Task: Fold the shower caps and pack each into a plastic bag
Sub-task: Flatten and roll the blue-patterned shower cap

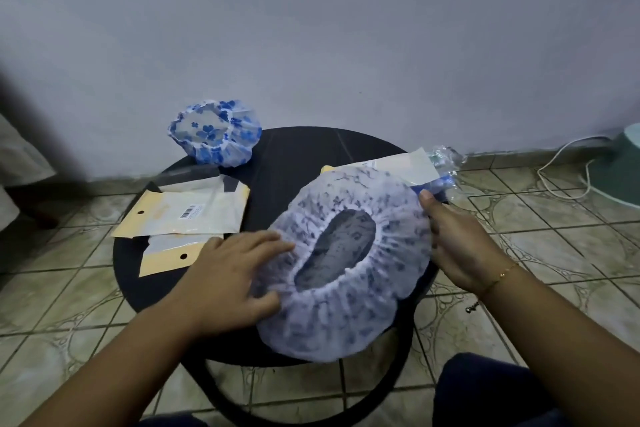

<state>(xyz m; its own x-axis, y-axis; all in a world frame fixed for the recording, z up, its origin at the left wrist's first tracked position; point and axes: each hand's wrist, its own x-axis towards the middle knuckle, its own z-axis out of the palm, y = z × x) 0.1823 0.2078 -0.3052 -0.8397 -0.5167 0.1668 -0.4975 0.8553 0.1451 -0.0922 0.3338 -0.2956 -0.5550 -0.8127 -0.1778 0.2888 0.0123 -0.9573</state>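
Observation:
A pale shower cap with a small blue pattern [398,246] lies spread out, opening up, on the round black table [298,156]. My left hand [232,274] rests flat on its left rim, fingers spread. My right hand [457,239] holds its right edge with the thumb on top. A second shower cap with bold blue flowers [214,132] sits puffed up at the table's far left edge. Two flat plastic bags with yellow card backing lie at the left, one [194,215] above the other [169,253]. Another bag [405,163] pokes out behind the spread cap.
Crumpled clear plastic with a blue piece [446,163] hangs off the table's far right. A white cable [568,170] runs across the tiled floor to a green object [623,170] at the right. The wall stands close behind the table. My knee [485,392] is at the lower right.

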